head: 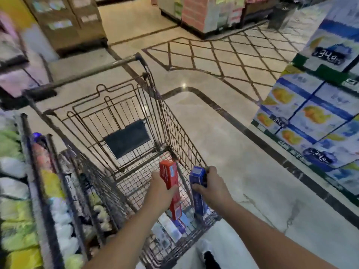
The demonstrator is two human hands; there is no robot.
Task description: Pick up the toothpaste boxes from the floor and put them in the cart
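A wire shopping cart (171, 121) stands in front of me, its handle at the far end. My left hand (159, 193) grips a red toothpaste box (169, 176), held upright over the near end of the basket. My right hand (213, 186) grips a blue toothpaste box (198, 191), also upright, just inside the cart's right wall. Several more boxes (169, 228), white and blue ones, lie on the basket floor below both hands. The lower ends of the two held boxes reach down among them.
Shelves of packaged goods (17, 191) run close along the cart's left side. A stack of blue and white cartons (314, 113) rises on the right. Tiled floor (242, 152) stretches between cart and cartons. My pale trousers and a dark shoe (211, 259) show at the bottom.
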